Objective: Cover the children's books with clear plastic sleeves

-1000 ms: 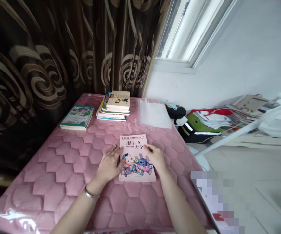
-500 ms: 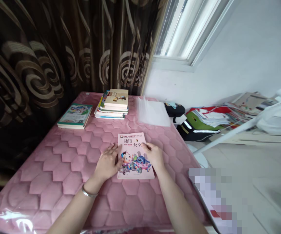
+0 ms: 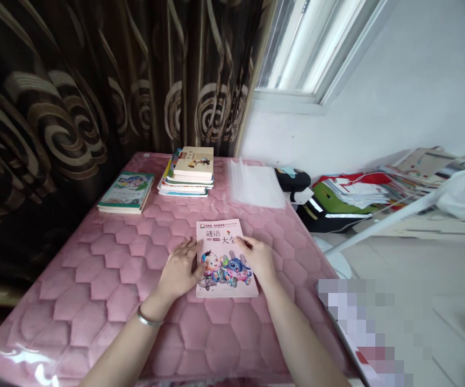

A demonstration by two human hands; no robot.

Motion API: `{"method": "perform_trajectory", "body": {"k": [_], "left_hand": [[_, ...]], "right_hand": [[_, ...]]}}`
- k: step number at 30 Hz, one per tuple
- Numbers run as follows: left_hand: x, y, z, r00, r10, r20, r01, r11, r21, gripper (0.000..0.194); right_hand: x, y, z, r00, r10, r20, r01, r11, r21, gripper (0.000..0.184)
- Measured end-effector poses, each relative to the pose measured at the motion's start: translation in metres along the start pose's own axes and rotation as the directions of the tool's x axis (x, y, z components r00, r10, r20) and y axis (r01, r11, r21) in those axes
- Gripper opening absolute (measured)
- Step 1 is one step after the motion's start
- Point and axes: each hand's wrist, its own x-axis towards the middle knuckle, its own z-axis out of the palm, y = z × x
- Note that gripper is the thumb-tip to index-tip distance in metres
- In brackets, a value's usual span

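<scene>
A pink paperback book (image 3: 227,258) with cartoon figures and Chinese characters on its cover lies flat on the pink quilted tabletop (image 3: 127,322). My left hand (image 3: 181,266) rests at the book's left edge, its fingers stretched out and its thumb touching the cover's side; a silver bangle circles that wrist. On the opposite side, my right hand (image 3: 258,258) grips the right edge between thumb and curled fingers. The undersides of its fingers are hidden.
Behind the book stand a stack of books (image 3: 190,174) and, farther left, a green-covered book (image 3: 126,192). Clear plastic sleeves (image 3: 255,185) lie at the back right. Beyond the table are a black-and-green bag (image 3: 333,207), a white pole (image 3: 389,217) and a dark patterned curtain (image 3: 135,80).
The view has shifted slightly, so the table and book appear a little farther right. Both hands keep their places at the book's edges.
</scene>
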Motion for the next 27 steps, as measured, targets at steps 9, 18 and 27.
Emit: {"method": "perform_trajectory", "body": {"k": [9, 18, 27], "left_hand": [[-0.0016, 0.005, -0.0044, 0.999, -0.026, 0.04, 0.026, 1.0, 0.015, 0.056], [-0.0009, 0.0059, -0.0061, 0.998, -0.037, 0.042, 0.037, 0.999, 0.001, 0.058], [0.0002, 0.0064, -0.0049, 0.997, -0.045, 0.065, 0.041, 0.998, 0.054, 0.057]], "right_hand": [[-0.0017, -0.0043, 0.0023, 1.0, 0.028, -0.008, -0.028, 0.999, -0.04, 0.038], [0.0007, -0.0002, 0.0048, 1.0, 0.021, -0.022, -0.022, 0.999, -0.046, 0.038], [0.0018, -0.0004, 0.0055, 1.0, 0.004, -0.029, -0.004, 1.0, -0.017, 0.034]]}}
